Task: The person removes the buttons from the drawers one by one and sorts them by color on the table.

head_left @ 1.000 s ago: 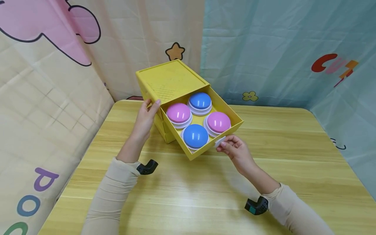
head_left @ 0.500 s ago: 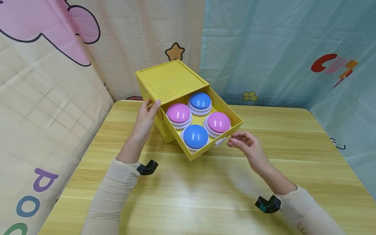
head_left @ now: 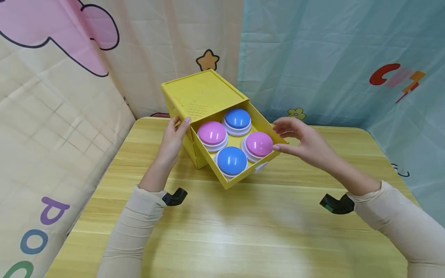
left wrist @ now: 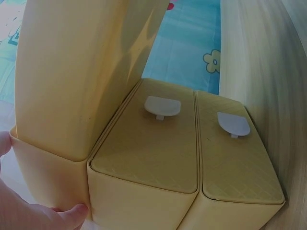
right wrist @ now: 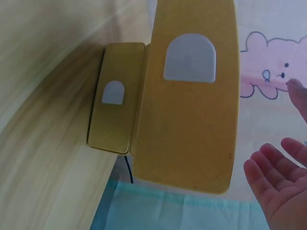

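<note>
A yellow drawer cabinet point(head_left: 205, 94) stands on the table with its top drawer point(head_left: 227, 184) pulled out toward me. Inside sit two blue dome buttons point(head_left: 231, 160) and two pink dome buttons point(head_left: 259, 144), each on a white round base. My left hand point(head_left: 169, 143) rests against the cabinet's left side, thumb at the top front edge; in the left wrist view its fingers point(left wrist: 72, 215) touch the side wall. Above the drawer's front right corner, my right hand point(head_left: 302, 141) holds nothing. Its thumb and fingers are spread apart, the thumb tip close to the nearer pink dome.
A white tab handle point(head_left: 260, 167) sticks out of the drawer front. Lower drawers point(left wrist: 144, 143) with white tabs are closed. The wooden table point(head_left: 222, 231) extends around the cabinet, with printed curtains point(head_left: 313, 58) behind and at the sides.
My right hand let go of the white tab, drew back to the right, then rose over the drawer's right corner with fingers spreading. The left hand, cabinet and buttons look unchanged.
</note>
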`<control>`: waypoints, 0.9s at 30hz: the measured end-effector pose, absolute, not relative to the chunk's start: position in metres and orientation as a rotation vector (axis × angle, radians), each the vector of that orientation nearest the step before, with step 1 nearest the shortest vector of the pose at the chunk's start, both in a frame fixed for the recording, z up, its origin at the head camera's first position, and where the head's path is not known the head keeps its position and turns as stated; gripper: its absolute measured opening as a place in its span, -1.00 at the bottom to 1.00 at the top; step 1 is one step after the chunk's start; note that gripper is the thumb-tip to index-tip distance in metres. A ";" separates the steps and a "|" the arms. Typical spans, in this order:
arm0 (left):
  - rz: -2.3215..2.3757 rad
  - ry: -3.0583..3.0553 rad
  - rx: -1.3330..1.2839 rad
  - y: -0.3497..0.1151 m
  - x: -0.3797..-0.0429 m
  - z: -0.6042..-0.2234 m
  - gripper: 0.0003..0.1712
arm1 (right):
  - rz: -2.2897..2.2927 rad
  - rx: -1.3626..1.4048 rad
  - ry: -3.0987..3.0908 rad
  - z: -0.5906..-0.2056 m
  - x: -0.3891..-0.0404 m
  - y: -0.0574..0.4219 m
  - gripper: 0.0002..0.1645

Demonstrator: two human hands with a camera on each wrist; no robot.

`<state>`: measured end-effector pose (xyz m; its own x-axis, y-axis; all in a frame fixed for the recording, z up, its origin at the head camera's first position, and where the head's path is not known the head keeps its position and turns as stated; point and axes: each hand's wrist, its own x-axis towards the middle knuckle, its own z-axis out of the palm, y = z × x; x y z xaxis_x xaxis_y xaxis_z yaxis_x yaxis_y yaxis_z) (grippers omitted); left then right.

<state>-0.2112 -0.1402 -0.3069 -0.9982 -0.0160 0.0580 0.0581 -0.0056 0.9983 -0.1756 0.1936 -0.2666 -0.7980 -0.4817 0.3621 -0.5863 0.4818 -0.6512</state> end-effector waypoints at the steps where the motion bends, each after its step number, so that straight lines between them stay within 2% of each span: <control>1: -2.188 -2.183 -0.047 -0.140 -0.211 -0.306 -0.11 | 1.158 0.953 -2.648 -0.263 -0.180 0.191 -0.36; 6: -2.173 -2.204 -0.034 -0.141 -0.212 -0.306 -0.10 | 0.971 1.012 -2.884 -0.254 -0.201 0.180 -0.22; 18: -2.160 -2.218 -0.012 -0.142 -0.211 -0.309 -0.09 | 0.732 1.117 -3.072 -0.258 -0.217 0.158 -0.15; 27: -2.162 -2.209 -0.025 -0.141 -0.209 -0.307 -0.10 | 0.541 1.162 -3.148 -0.258 -0.221 0.149 -0.24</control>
